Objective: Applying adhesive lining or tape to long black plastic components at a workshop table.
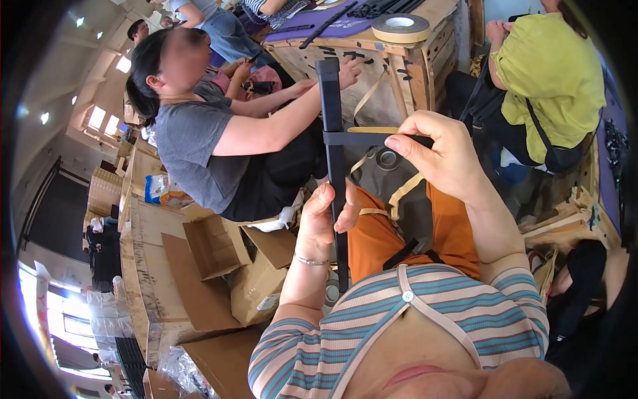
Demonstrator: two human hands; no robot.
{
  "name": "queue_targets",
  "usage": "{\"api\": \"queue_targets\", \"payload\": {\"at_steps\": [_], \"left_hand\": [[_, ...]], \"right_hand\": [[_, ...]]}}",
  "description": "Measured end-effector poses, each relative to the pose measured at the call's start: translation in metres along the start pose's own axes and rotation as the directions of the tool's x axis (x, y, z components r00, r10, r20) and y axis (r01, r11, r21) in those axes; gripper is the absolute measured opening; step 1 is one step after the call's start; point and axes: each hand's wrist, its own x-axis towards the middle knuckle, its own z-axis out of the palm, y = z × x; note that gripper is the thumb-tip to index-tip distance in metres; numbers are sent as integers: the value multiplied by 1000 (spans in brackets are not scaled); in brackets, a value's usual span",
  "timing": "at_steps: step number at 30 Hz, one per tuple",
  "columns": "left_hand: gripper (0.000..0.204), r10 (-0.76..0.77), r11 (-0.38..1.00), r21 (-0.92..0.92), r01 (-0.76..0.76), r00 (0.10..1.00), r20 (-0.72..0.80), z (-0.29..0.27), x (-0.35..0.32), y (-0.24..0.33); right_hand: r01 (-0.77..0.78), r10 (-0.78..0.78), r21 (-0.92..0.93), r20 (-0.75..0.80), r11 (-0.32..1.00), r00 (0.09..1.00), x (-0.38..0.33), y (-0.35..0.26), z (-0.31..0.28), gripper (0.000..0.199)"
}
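Note:
My left hand is closed around the lower part of a long black bar, held upright in front of me. The bar has a thicker block at its upper end and reaches down past my wrist. A black tape strip crosses the bar below that block and runs out to the right. My right hand pinches the strip's right end between thumb and fingers. Yellowish backing shows along the strip's upper edge.
Wooden crate ahead carries a large tape roll and black strips. Another tape roll lies on the floor near loose backing strips. Co-workers sit at left and right. Open cardboard boxes stand left.

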Motion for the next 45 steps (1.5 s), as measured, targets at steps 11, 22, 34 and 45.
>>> {"api": "queue_targets", "payload": {"at_steps": [11,22,34,45], "left_hand": [[49,-7,981,-189,33,991,133,2,1,-6],[55,52,956,293,-15,992,-119,8,1,-7],[51,124,945,323,-56,973,-195,10,-2,-11],[47,50,995,95,-42,995,-84,11,0,-15]], "right_hand": [[-126,123,28,68,992,990,5,14,2,22],[261,-315,232,238,937,919,26,25,8,20],[-68,75,-33,279,997,957,18,7,29,18],[-91,15,350,212,932,977,14,23,44,12]]}}
